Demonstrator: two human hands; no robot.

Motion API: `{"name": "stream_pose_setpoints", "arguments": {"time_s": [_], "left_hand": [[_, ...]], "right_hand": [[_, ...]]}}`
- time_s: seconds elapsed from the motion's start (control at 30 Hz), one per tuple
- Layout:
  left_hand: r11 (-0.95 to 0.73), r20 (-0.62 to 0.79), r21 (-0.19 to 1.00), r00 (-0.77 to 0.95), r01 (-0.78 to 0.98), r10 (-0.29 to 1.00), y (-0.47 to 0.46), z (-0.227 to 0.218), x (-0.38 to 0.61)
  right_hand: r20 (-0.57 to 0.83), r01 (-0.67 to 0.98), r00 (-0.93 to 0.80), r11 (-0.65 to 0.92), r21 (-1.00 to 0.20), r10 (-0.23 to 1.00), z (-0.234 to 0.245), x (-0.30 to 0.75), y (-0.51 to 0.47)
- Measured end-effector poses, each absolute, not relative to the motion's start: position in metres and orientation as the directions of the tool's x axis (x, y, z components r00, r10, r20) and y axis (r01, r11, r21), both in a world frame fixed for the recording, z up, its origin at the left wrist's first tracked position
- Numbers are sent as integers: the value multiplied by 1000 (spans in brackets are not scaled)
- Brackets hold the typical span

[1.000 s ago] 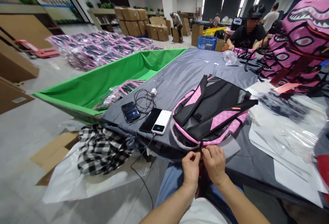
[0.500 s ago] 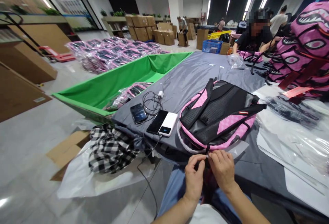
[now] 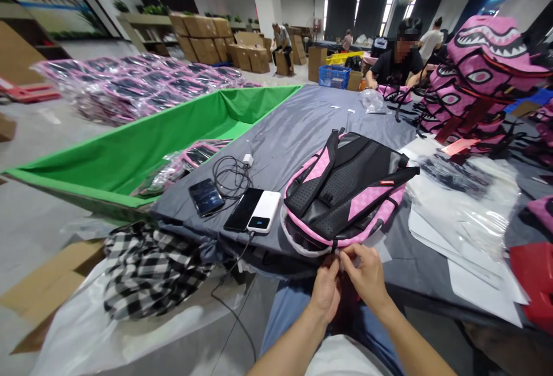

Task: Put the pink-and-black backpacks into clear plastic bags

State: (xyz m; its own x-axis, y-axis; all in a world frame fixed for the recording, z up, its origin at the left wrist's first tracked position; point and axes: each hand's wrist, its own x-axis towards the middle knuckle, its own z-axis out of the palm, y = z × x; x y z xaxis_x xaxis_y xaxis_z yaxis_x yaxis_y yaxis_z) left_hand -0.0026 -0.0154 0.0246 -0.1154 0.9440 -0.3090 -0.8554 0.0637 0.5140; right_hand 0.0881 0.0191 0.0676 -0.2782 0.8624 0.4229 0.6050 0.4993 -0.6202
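Left hand point(image 3: 327, 289), right hand point(image 3: 367, 277) pinching by bag point(image 3: 349, 192) — on what, I can't tell; hard tugs could slide bag off counter point(image 3: 285, 120).

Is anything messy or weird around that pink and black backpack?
Nothing looks spilled, and the backpack shows no damage. The checked cloth looks odd, crumpled below the edge of the table instead of folded; the black cable lies in messy loops beside a phone.

Beyond the backpack point(image 3: 345, 192), the surface point(image 3: 298, 120) offers a mostly open lane toward the blue basket point(image 3: 333, 78). The power bank point(image 3: 265, 209) and black phone point(image 3: 242, 210) hem the backpack's left side; clear plastic bags point(image 3: 470, 194) and a pink bag stack point(image 3: 475, 79) obstruct the right.
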Motion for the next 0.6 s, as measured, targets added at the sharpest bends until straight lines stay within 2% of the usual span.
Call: {"name": "stream_pose_setpoints", "arguments": {"time_s": [0.17,0.27,0.33,0.4,0.47,0.53,0.6], "left_hand": [[42,-327,542,-164,-839,931,-17,23,-3],[96,-374,525,-128,-846,919,-14,23,-3],[124,-413,505,-112,-854,904,-12,22,-3],[133,-447,499,-123,-856,886,-10,20,-3],[144,-470,509,-134,-848,872,-9,18,-4],[174,-503,514,-131,-840,854,-11,15,-6],[215,-549,511,-124,-833,826,-14,10,-10]], "right_hand": [[411,632,-432,595,-497,802,66,113,22],[266,635,-548,602,-484,793,58,144,15],[122,632,-603,566,-529,788,51,164,3],[-20,642,-603,470,-606,797,43,177,-15],[-173,640,-566,298,-708,806,37,186,-36],[-336,616,-539,90,-782,772,34,196,-56],[-442,591,-539,-52,-805,717,36,213,-68]]}}
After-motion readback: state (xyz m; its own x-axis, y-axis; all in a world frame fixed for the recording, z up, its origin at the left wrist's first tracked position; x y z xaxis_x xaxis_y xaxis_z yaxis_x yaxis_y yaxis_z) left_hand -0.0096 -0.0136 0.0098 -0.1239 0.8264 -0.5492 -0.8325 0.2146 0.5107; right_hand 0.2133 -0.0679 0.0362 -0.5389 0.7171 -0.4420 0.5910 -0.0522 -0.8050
